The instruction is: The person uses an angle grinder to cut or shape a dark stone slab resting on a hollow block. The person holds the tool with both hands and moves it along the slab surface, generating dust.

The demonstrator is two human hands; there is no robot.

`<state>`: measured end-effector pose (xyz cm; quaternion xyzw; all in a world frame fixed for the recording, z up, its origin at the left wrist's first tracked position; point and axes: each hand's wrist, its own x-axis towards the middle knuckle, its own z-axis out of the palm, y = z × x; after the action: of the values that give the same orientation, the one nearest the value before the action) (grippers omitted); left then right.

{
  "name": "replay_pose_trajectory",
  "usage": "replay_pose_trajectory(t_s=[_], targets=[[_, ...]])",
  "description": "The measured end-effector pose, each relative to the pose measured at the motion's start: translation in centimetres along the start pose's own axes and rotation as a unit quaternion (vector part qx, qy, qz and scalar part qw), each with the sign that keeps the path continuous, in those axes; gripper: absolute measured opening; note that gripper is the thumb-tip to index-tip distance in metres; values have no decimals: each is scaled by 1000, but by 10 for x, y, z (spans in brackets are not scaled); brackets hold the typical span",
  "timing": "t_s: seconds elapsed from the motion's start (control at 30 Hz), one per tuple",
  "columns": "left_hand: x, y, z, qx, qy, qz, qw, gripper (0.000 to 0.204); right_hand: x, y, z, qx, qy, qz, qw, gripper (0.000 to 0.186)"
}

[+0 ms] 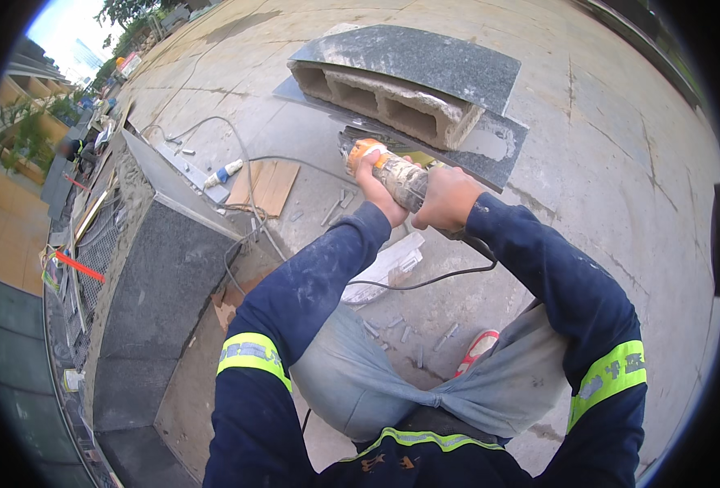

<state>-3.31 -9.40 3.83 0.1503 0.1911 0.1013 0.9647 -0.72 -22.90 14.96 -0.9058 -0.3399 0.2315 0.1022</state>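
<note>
Both hands are wrapped round a dust-covered angle grinder [399, 174] with an orange front end. My left hand [382, 193] grips it nearer the head, and my right hand [448, 200] holds the rear of the body. The grinder's front, beside the stone pieces, is partly hidden, so its disc does not show clearly. Just beyond, a hollow concrete block [358, 99] lies on its side with a dark grey stone slab [425, 61] on top. Another grey slab [510, 134] lies beneath the block. A dark cable [425, 286] curves from the grinder's rear.
Brown boards [264, 185] and a blue-and-white plug connector [225, 172] lie to the left. A white broken piece [388, 268] and several cut strips [421, 350] are near my legs. A stone-clad low wall [160, 276] edges the left; a person [83, 148] crouches beyond.
</note>
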Motion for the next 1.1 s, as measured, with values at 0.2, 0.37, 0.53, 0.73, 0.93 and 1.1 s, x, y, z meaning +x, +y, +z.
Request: replay_pose_trajectory(t_s=[0.2,0.37,0.53,0.73,0.93,1.1], targets=[[11,9,-6,-10,-4,3,1000,57,13,-5,3,-3,12,-4,1000,47],[19,12,-8,-2,4,27,1000,58,23,-7,5,-5,9,-1,1000,47],[24,17,-12,-7,6,13,1000,59,31,-9,8,-2,10,18,1000,49],[23,18,-12,-4,10,12,1000,58,29,-12,5,-9,-4,16,1000,50],[18,13,-11,-18,-7,-4,1000,58,19,-10,5,-24,25,5,999,48],[10,8,-5,-21,6,-1,1000,57,10,-8,2,-13,12,3,1000,48]])
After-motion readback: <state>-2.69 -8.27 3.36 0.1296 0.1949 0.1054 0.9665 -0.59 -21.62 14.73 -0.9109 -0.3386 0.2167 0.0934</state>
